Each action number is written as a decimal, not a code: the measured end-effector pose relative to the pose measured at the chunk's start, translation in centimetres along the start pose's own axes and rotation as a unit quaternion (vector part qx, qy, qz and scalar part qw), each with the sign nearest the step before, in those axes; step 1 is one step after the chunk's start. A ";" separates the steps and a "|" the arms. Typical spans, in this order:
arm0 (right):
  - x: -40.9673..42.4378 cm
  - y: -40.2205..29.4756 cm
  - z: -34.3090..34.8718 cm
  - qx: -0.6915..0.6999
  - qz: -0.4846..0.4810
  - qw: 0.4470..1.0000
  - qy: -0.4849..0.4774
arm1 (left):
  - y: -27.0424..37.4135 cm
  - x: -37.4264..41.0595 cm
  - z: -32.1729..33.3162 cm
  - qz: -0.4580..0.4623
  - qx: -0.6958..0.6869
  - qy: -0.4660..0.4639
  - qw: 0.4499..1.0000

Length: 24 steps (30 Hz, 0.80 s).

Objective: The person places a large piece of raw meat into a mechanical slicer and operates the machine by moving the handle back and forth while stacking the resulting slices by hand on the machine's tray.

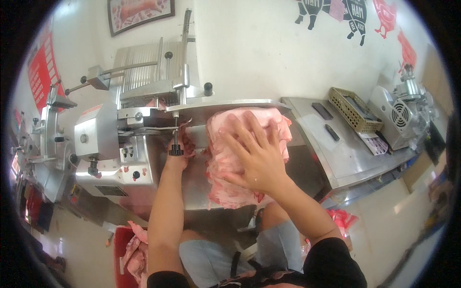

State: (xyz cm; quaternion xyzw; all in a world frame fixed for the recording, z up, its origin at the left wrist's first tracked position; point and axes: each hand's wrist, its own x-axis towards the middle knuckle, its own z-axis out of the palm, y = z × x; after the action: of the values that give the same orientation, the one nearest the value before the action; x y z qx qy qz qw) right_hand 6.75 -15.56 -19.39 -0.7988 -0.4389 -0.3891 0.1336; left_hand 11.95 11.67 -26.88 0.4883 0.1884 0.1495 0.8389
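My right hand [257,154] lies flat, fingers spread, on top of a thick slab of pale pink meat and fat [227,190]. The slab rests on the metal tray [197,172] of a meat slicer [95,136], to the right of its housing. My left hand [176,153] reaches in under the slicer's guard, beside some darker red meat [189,141]. A rod with a black knob [176,150] and the shadow hide most of its fingers, so its grip is unclear. Another piece of meat [160,104] shows at the slicer's carriage.
Below left stands a red bin [120,248] with meat pieces [136,253]. On the right, a steel table [309,144] bears a perforated basket [354,111], a dark handheld object [332,132] and a metal machine with a vent [392,115]. A second slicer [54,133] stands far left.
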 end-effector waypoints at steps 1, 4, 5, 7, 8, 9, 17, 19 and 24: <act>-0.4 0.1 0.1 -0.007 0.004 1.000 0.000 | -0.1 0.1 0.4 0.020 -0.023 -0.004 1.000; -0.1 -0.1 0.0 -0.043 0.030 0.999 -0.002 | -0.2 0.0 0.6 0.047 -0.063 -0.020 0.997; 0.2 -0.1 -0.1 -0.057 0.041 0.998 -0.002 | 0.1 0.0 0.4 0.040 -0.059 -0.034 0.997; 0.3 -0.3 -0.1 -0.061 0.060 0.996 -0.002 | 0.2 -0.1 -0.2 0.023 -0.055 -0.059 0.996; 0.2 -0.5 -0.1 -0.062 0.073 0.995 0.002 | 0.1 -0.1 -0.4 0.015 -0.053 -0.069 0.996; 0.2 -0.6 -0.1 -0.066 0.084 0.994 0.010 | 0.2 -0.2 -0.3 0.011 -0.052 -0.082 0.995; -0.2 -1.4 0.3 -0.069 0.117 0.991 0.016 | -0.7 1.0 -0.8 0.026 -0.043 -0.071 0.996; -0.3 -1.5 0.4 -0.067 0.116 0.991 0.016 | -0.8 1.4 -0.6 0.022 -0.063 -0.062 0.996; -0.5 -1.7 0.5 -0.063 0.119 0.991 0.016 | -0.8 0.7 0.3 0.061 -0.060 -0.071 0.994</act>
State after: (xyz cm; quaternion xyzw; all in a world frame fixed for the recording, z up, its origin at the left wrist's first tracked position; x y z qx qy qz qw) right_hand 5.44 -14.61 -20.29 -0.8457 -0.3129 -0.4106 0.1353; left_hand 12.77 11.37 -27.58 0.4574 0.0888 0.1763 0.8671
